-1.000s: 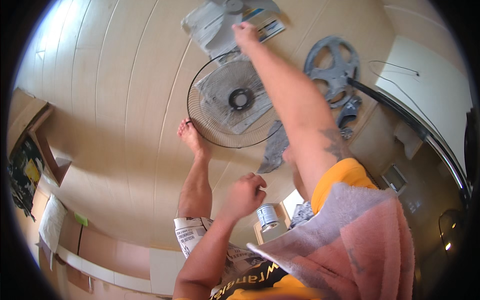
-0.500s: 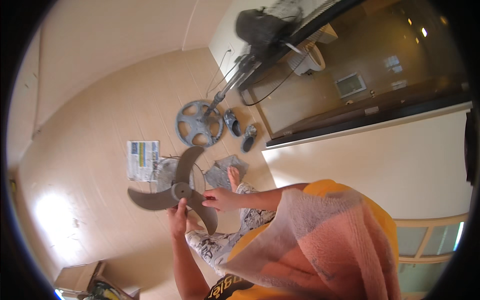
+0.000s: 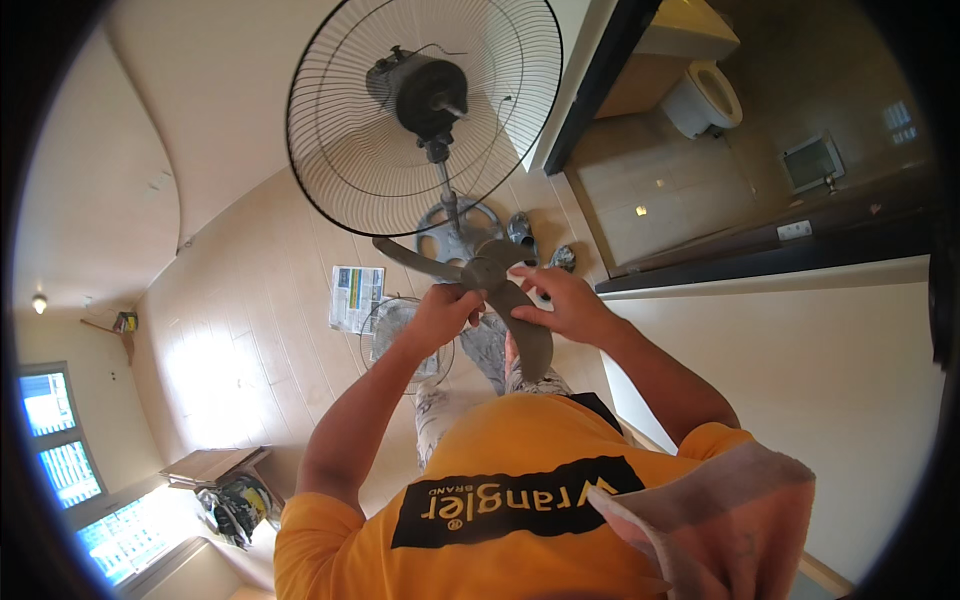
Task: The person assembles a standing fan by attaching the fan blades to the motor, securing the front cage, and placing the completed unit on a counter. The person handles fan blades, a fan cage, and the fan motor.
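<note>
A grey three-winged fan blade [image 3: 526, 335] is held out in front of me, tilted. Close by its hub, my left hand [image 3: 445, 318] grips it from the left side. My right hand [image 3: 568, 304] has its thumb and fingers on the wing that points back toward me. Just beyond stands a pedestal fan with its dark motor [image 3: 428, 97] and bare shaft exposed inside the round rear grille [image 3: 300, 130]. Its round spoked base [image 3: 425, 218] rests on the floor, partly hidden by the blade. A wire front grille [image 3: 365, 352] lies below my left forearm.
A folded newspaper [image 3: 357, 300] and a grey cloth [image 3: 484, 352] lie on the floor. Two dark clogs [image 3: 520, 228] sit beside the fan base. At right, a dark-framed doorway shows a toilet [image 3: 700, 103]. A cardboard box [image 3: 212, 466] stands lower left.
My view has swung, and the fan head with its rear grille now shows at the top. The blade has come nearer the fan, still in both hands.
</note>
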Action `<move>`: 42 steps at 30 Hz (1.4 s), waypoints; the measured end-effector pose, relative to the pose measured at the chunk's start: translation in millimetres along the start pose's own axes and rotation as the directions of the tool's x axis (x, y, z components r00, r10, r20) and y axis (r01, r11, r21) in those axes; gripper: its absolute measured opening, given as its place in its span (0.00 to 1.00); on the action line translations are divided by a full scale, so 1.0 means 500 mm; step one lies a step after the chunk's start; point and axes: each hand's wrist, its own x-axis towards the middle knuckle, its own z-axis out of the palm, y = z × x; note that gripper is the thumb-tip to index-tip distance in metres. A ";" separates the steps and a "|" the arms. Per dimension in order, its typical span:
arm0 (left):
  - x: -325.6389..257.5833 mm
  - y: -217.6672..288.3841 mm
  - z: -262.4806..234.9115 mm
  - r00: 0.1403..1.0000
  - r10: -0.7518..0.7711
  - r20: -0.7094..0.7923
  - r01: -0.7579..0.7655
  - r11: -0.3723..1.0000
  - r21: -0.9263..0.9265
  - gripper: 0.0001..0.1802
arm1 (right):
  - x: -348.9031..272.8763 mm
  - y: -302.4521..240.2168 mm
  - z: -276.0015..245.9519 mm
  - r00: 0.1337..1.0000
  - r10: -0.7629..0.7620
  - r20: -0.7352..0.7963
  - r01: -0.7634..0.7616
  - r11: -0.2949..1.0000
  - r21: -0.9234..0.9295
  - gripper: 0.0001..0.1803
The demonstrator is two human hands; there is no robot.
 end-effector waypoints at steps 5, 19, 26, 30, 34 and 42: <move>0.075 -0.067 0.095 0.990 -0.103 -0.097 0.101 0.995 -0.026 0.20 | -0.038 0.117 0.036 0.967 0.171 0.187 -0.231 0.898 0.375 0.28; 0.131 0.186 -0.041 0.917 0.142 0.372 -0.313 0.835 0.453 0.14 | -0.002 -0.077 -0.148 0.919 -0.240 -0.313 0.043 0.850 -0.526 0.42; 0.128 0.278 -0.060 0.941 0.147 0.305 -0.232 0.936 0.265 0.15 | 0.041 -0.052 -0.130 0.908 0.036 -0.417 0.008 0.995 0.102 0.39; 0.192 0.231 -0.111 0.927 0.327 -0.182 -0.353 0.926 -0.137 0.19 | 0.084 -0.045 -0.135 0.860 0.095 -0.500 -0.033 0.991 0.132 0.40; 0.222 0.233 -0.127 0.926 0.101 -0.365 -0.257 0.875 -0.410 0.18 | 0.127 -0.045 -0.122 0.835 0.025 -0.549 0.038 0.994 0.103 0.40; 0.211 0.250 -0.107 0.951 0.078 -0.298 -0.241 0.789 -0.565 0.12 | 0.168 -0.030 -0.088 0.831 -0.082 -0.550 0.134 0.989 0.056 0.40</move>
